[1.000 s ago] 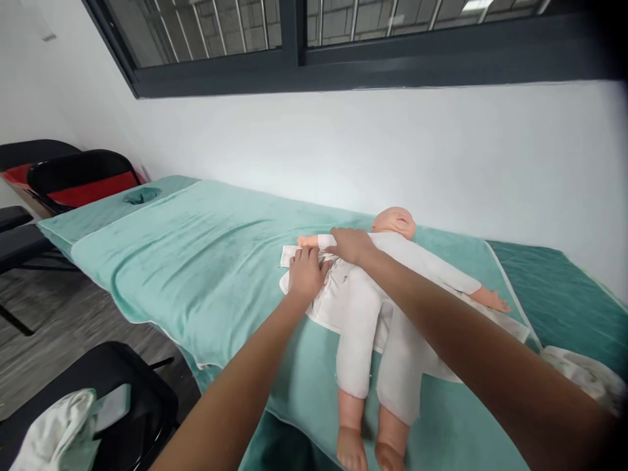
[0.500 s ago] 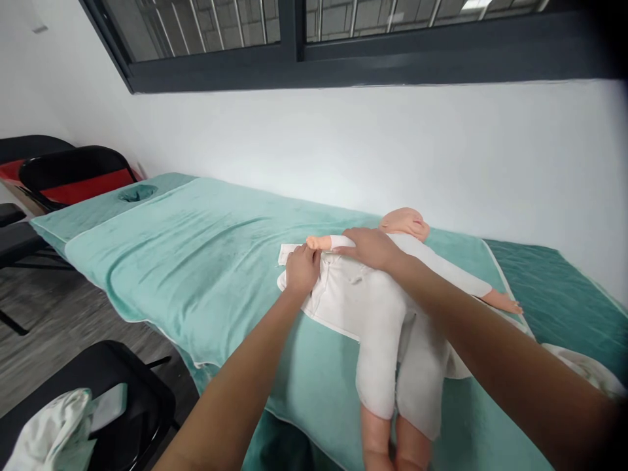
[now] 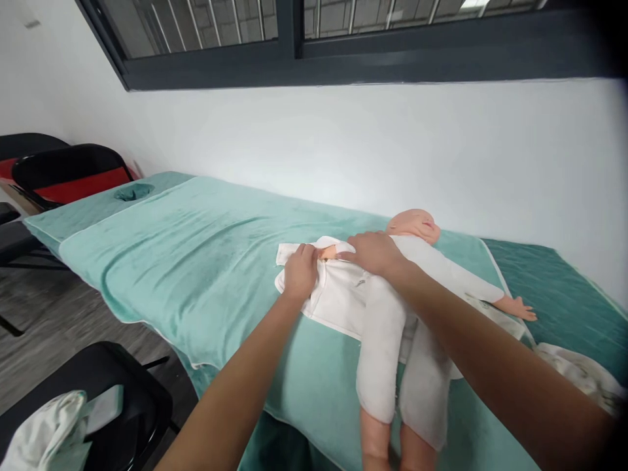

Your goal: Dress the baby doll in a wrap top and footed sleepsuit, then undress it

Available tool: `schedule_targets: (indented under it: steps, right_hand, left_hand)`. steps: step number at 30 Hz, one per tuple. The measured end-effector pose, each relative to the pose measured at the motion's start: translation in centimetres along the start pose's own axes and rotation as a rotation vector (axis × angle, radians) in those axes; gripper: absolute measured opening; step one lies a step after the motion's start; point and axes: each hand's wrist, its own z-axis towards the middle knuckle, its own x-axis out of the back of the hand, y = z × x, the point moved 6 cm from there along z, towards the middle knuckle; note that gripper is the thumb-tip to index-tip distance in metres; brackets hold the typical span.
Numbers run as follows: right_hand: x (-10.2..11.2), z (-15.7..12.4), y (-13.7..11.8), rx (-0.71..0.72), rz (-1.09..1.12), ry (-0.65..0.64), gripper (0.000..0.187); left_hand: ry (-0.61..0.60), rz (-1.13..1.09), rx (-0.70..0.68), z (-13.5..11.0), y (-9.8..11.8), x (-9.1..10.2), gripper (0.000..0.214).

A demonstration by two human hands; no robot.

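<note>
A baby doll [image 3: 426, 268] with a white cloth body lies on its back, its head toward the wall. Under it a white baby shirt [image 3: 338, 297] is spread out. My left hand [image 3: 301, 271] is closed on the shirt near the sleeve, beside the doll's small hand, which is partly covered by white fabric. My right hand [image 3: 375, 252] is wrapped over the doll's forearm from above. The doll's other arm stretches out to the right, with its palm [image 3: 517, 307] bare. My right forearm hides part of the doll's trunk and leg.
A teal sheet [image 3: 196, 261] covers the bed, which stands against a white wall under a window. At lower left, a black chair [image 3: 142, 399] carries white cloth [image 3: 46, 432] and a phone-like object [image 3: 104, 409]. Patterned fabric [image 3: 579, 369] lies at right. Folding chairs [image 3: 73, 173] stand at far left.
The doll's small hand has gone from lying on top of the sleeve to being partly covered by the shirt's fabric. The doll has shifted slightly right.
</note>
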Motion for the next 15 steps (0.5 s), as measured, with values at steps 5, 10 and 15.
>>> schedule_targets:
  steps: [5, 10, 15]
  right_hand:
    - [-1.0, 1.4, -0.9, -0.086, -0.003, 0.042, 0.05]
    - [-0.3, 1.1, -1.2, -0.107, 0.042, 0.075, 0.043]
    - [1.8, -3.5, 2.3, -0.2, 0.195, 0.215, 0.041]
  left_hand:
    - [-0.142, 0.159, -0.274, -0.6, 2.7, -0.7, 0.032]
    - [-0.035, 0.139, -0.123, -0.1, 2.0, 0.1, 0.029]
    - [-0.01, 0.192, -0.007, 0.0, 1.0, 0.0, 0.029]
